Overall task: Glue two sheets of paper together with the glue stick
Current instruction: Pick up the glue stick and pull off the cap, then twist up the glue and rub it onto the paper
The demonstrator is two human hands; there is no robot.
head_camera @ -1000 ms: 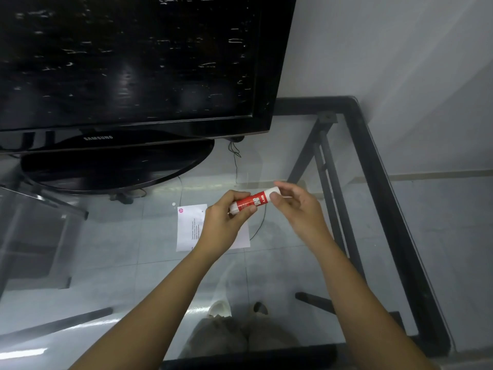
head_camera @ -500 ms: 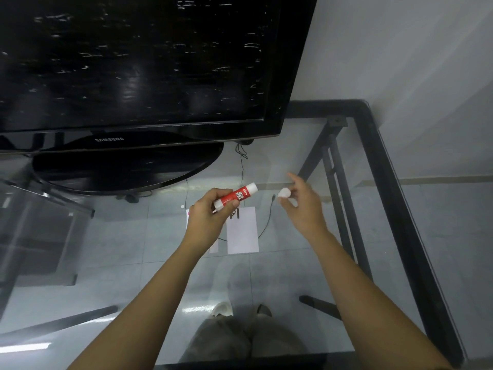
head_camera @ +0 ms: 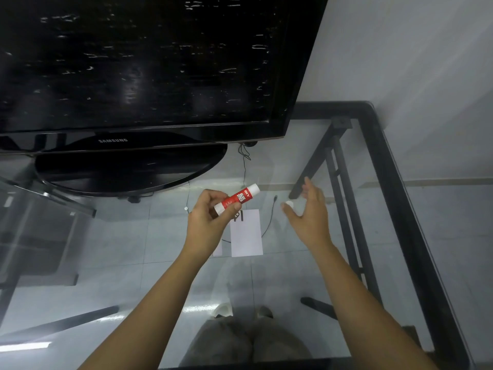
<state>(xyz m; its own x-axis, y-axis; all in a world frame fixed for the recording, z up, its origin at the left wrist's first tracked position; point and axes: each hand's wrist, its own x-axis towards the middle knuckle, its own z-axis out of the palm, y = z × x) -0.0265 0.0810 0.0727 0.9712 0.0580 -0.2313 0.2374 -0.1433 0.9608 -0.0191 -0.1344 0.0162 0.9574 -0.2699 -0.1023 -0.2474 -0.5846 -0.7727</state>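
My left hand (head_camera: 206, 221) grips a red and white glue stick (head_camera: 237, 199) by its lower end, tilted up to the right above the glass table. The stick is uncapped. My right hand (head_camera: 309, 218) pinches its small white cap (head_camera: 289, 204) between thumb and fingertips, well to the right of the stick. A white sheet of paper (head_camera: 246, 233) lies flat on the glass just below the stick. A second sheet (head_camera: 217, 249) peeks out at its left, mostly hidden behind my left wrist.
A black television (head_camera: 149, 68) on an oval stand (head_camera: 128, 169) fills the back left of the glass table (head_camera: 386, 166). A thin black cable (head_camera: 269, 222) runs down past the paper. The table's black frame edges the right side; my legs show through the glass.
The cap came off the glue stick: my right hand pulled it away to the right while my left hand kept the stick. The hands are now further apart.
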